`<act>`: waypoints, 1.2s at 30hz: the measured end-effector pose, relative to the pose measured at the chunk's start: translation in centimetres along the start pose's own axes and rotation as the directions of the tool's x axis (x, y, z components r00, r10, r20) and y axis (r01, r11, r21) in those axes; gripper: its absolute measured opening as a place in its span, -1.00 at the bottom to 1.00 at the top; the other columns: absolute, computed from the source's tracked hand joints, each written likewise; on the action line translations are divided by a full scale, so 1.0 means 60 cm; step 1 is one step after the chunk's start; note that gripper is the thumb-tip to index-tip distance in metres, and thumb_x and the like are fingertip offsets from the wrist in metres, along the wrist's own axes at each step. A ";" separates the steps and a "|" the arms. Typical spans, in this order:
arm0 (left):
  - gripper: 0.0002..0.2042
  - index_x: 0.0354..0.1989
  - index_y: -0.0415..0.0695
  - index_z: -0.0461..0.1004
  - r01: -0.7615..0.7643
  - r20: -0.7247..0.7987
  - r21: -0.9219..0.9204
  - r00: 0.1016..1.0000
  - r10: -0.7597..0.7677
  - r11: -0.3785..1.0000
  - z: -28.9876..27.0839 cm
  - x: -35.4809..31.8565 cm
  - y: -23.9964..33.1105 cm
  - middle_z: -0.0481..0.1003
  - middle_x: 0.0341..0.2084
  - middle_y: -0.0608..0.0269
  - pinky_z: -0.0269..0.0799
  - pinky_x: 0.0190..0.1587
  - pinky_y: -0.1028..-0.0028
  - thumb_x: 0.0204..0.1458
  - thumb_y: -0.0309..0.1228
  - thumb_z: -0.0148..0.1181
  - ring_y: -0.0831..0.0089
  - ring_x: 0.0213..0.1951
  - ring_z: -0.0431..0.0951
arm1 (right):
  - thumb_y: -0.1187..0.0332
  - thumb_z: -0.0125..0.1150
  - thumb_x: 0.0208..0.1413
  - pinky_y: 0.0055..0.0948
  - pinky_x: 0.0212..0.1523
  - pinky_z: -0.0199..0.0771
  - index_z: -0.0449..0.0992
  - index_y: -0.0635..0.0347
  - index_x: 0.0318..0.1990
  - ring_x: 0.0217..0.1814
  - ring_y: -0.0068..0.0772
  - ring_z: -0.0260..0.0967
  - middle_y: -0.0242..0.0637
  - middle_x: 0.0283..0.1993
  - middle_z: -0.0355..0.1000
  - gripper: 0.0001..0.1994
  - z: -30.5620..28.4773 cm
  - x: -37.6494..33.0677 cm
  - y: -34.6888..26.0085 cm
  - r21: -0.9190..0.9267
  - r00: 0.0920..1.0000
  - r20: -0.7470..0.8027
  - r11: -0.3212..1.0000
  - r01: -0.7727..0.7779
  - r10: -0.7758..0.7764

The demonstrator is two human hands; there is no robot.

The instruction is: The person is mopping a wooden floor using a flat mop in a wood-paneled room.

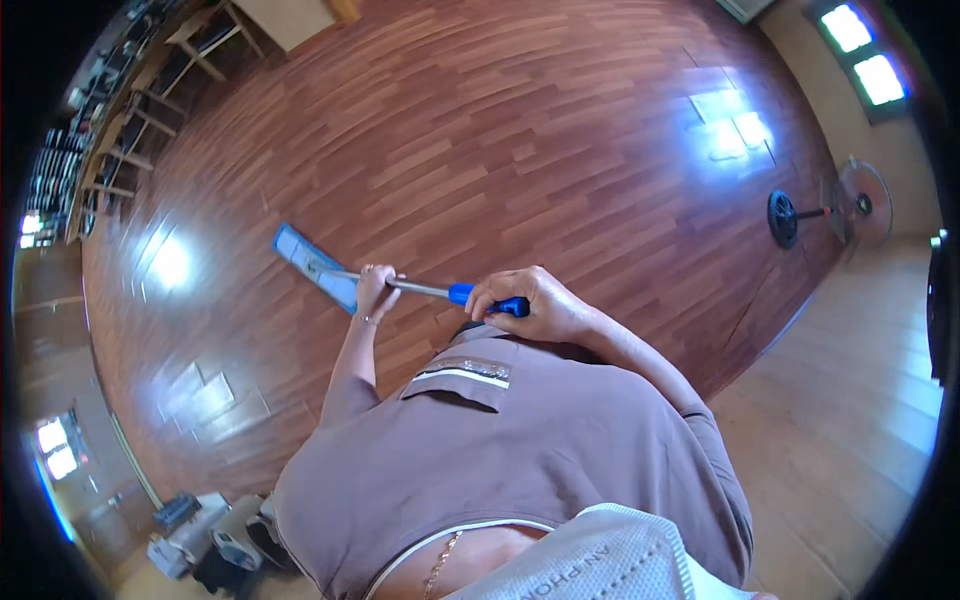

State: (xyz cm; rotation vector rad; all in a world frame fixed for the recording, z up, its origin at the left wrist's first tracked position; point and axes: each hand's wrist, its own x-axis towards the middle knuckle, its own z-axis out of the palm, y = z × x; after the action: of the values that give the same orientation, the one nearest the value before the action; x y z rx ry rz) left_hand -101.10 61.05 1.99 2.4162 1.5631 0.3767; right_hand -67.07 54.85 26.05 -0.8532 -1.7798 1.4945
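A flat mop with a blue rectangular head rests on the wood-plank floor, ahead of me and to the left. Its metal pole runs from the head back toward my body and ends in a blue handle grip. My left hand is closed around the pole, close to the mop head in the picture. At the other end, my right hand wraps the blue grip near my waist. The tip of the grip sticks out below the right fingers.
A standing fan with a round black base is at the right by the wall. Wooden chairs and shelving line the far left. Bags and other items lie at the lower left. Window light glares off the floor in several spots.
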 end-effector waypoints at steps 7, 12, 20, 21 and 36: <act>-0.88 -0.72 -0.07 0.31 -0.181 0.097 -0.187 0.975 0.201 0.965 -0.018 0.102 0.215 0.38 -0.68 0.04 0.31 -0.46 0.15 -0.31 -0.45 0.15 0.03 -0.51 0.44 | 0.58 0.11 -0.11 -0.47 -0.38 0.37 0.58 0.23 -0.31 -0.41 -0.39 0.44 -0.22 -0.39 0.51 -0.81 -0.142 -0.129 -0.085 -0.083 0.951 -0.298 0.995 0.057 -0.079; -0.86 -0.67 -0.03 0.41 -0.305 0.221 -0.210 0.911 0.349 0.929 -0.010 0.175 0.404 0.45 -0.64 0.09 0.43 -0.44 0.12 -0.30 -0.31 0.23 0.06 -0.48 0.51 | 0.41 0.09 -0.26 -0.45 -0.37 0.49 0.57 0.34 -0.38 -0.46 -0.24 0.54 -0.07 -0.44 0.54 -0.75 -0.218 -0.279 -0.157 -0.192 0.875 -0.454 0.977 0.091 -0.170; -0.84 -0.64 -0.05 0.45 -0.504 0.367 -0.365 0.695 0.618 0.783 0.052 0.223 0.725 0.47 -0.60 0.07 0.41 -0.35 0.10 -0.20 -0.27 0.23 0.06 -0.39 0.51 | 0.38 0.31 -0.21 -0.46 -0.60 0.46 0.57 0.32 -0.33 -0.62 -0.33 0.49 -0.09 -0.43 0.54 -0.75 -0.229 -0.540 -0.260 -0.572 0.741 -0.515 0.816 0.078 -0.432; -0.84 -0.55 -0.06 0.52 -0.547 0.427 -0.352 0.628 0.651 0.759 0.066 0.230 0.763 0.51 -0.52 0.08 0.44 -0.28 0.14 -0.16 -0.25 0.24 0.10 -0.33 0.53 | 0.36 0.31 -0.22 -0.48 -0.61 0.45 0.57 0.33 -0.32 -0.63 -0.36 0.48 -0.10 -0.42 0.55 -0.73 -0.220 -0.577 -0.256 -0.560 0.723 -0.539 0.825 0.077 -0.433; -0.84 -0.43 -0.05 0.57 -0.696 0.443 -0.657 -0.045 0.895 0.290 0.254 0.187 1.241 0.53 -0.36 0.02 0.44 -0.18 0.10 -0.18 -0.27 0.24 0.05 -0.21 0.54 | 0.31 0.45 -0.30 -0.54 -0.77 0.25 0.65 0.17 -0.33 -0.69 -0.39 0.42 -0.07 -0.36 0.56 -0.71 -0.112 -0.866 -0.306 -0.603 0.555 -0.763 0.672 -0.430 -0.330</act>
State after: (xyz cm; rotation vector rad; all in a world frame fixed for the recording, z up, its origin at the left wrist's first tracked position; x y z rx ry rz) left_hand -27.92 40.66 13.60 2.3958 -0.4831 -0.3451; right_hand -33.05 13.74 41.36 -1.6929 -1.4967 0.0757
